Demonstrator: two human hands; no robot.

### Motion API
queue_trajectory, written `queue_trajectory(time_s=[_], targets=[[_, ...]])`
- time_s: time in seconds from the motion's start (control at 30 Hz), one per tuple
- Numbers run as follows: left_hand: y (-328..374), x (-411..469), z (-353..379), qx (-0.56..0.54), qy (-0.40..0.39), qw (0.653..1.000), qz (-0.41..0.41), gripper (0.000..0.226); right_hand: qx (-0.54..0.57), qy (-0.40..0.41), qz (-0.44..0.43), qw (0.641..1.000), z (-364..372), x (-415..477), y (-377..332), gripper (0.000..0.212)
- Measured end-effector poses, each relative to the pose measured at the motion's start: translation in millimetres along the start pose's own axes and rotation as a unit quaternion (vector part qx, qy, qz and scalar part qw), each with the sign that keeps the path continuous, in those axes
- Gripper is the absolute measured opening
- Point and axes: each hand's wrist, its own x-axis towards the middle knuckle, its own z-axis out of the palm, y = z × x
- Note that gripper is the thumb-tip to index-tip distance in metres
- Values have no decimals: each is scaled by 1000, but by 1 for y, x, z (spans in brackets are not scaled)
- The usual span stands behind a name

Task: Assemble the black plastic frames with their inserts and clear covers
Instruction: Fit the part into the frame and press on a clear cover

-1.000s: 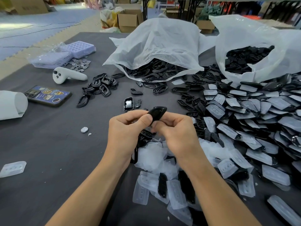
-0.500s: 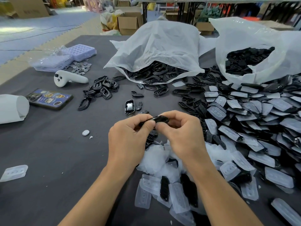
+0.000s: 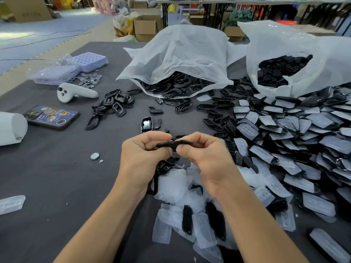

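Writing: none I can read. The phone [image 3: 51,116] at my left wears a case of cartoon stickers, and the large cardboard box [image 3: 28,10] in the far corner carries a faint print; both are too small to make out.

Grip: my left hand [image 3: 144,152] and right hand [image 3: 205,154] both pinch one black frame [image 3: 171,143], thumbs below and curled fingers above, one hand at each end.

Task piece: the frame hangs edge-on and level above the table [image 3: 47,177], just over a heap of clear covers [image 3: 174,185].

Since a second ago: the frame stood tilted with its broad glossy face toward me; now it lies flat between my fingertips, and my hands sit slightly wider apart.

Surface: dark grey cloth. Covered pieces [image 3: 294,133] spread in rows at my right. Loose black frames [image 3: 115,105] lie near a white controller [image 3: 76,93]; lilac trays [image 3: 89,60] and small metal discs [image 3: 89,79] sit beyond it.

Supply: two white plastic bags [image 3: 180,54] of black parts stand open at the far edge.

Room: a workshop floor of blue foam mats [image 3: 47,21], with cartons and black-legged tables behind.
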Motion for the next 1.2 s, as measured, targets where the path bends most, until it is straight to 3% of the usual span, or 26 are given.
queue_trajectory(time_s=[0.07,0.2,0.27,0.33,0.47,0.57,0.63,0.8,0.93,1.07,1.2], targets=[[2,1,-4,-40,-28,999,-13,40,17,-46,27,998,-6,0,-7,43],[11,5,-18,-102,-194,975,-41,39,26,-155,83,984,-20,-2,-19,15],[12,6,-23,-103,-214,970,-47,31,38,-186,94,977,-24,-2,-20,15],[10,6,-21,-105,-179,977,-39,29,49,-180,100,977,-24,0,-20,15],[3,2,-11,-39,-73,997,-9,31,23,-83,98,991,-20,4,-17,10],[3,0,-8,19,-82,996,-18,31,-7,-21,94,995,-19,4,-14,20],[5,2,-8,-9,-87,995,-47,31,-4,-20,104,994,-17,3,-15,13],[5,4,-5,-81,-13,990,-110,37,-15,33,91,995,-10,5,-11,16],[6,2,-5,-123,-7,984,-128,43,-67,14,69,995,-10,5,-13,22],[4,-2,2,-195,23,969,-148,34,-58,-6,55,997,-9,4,-12,30],[6,-3,6,-165,61,980,-97,22,-53,-20,44,997,-9,4,-10,29]])
